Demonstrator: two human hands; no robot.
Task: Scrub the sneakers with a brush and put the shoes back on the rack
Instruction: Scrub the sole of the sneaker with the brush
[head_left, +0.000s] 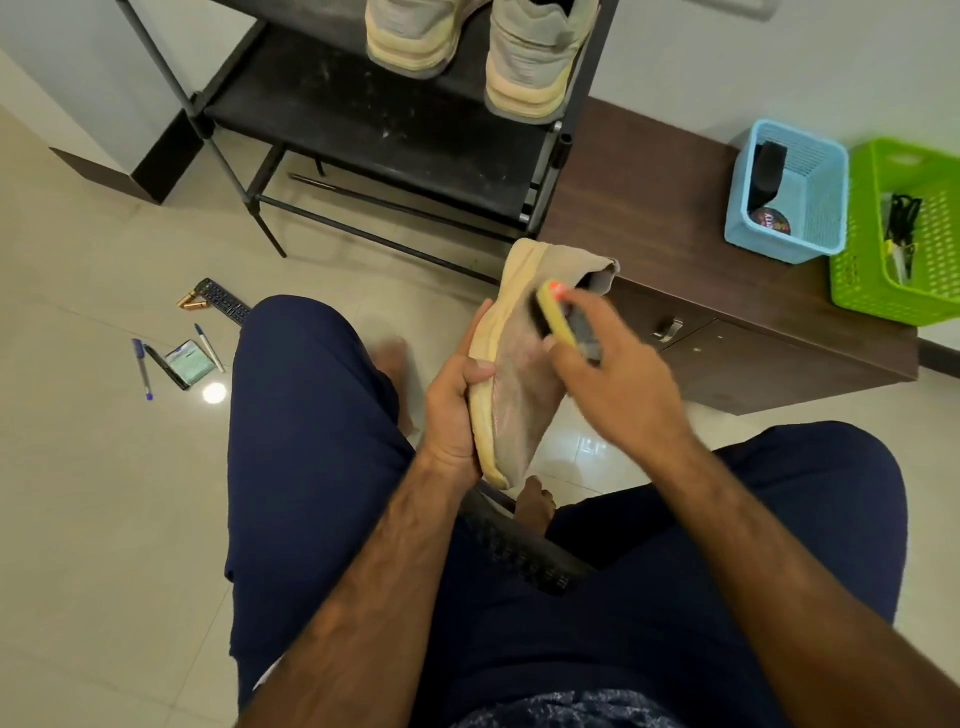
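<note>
Glossy cream floor tiles (104, 519) fill the view, a round glare (214, 393) shining at nine o'clock. White walls (779, 78) with a dark skirting (98, 174) run along twelve o'clock; a low brown wooden cabinet (649, 208) stands at two o'clock

A blue basket (779, 244) and a green basket (872, 296) stand side by side on a low brown cabinet (649, 197). A remote control (223, 300), batteries (191, 302) and pens (141, 369) lie on the tiled floor (78, 493).

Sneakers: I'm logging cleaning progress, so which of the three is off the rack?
The sneaker gripped by its sole in the left hand, with the right hand holding the brush against its upper. The other two sneakers stand on the rack.
</note>
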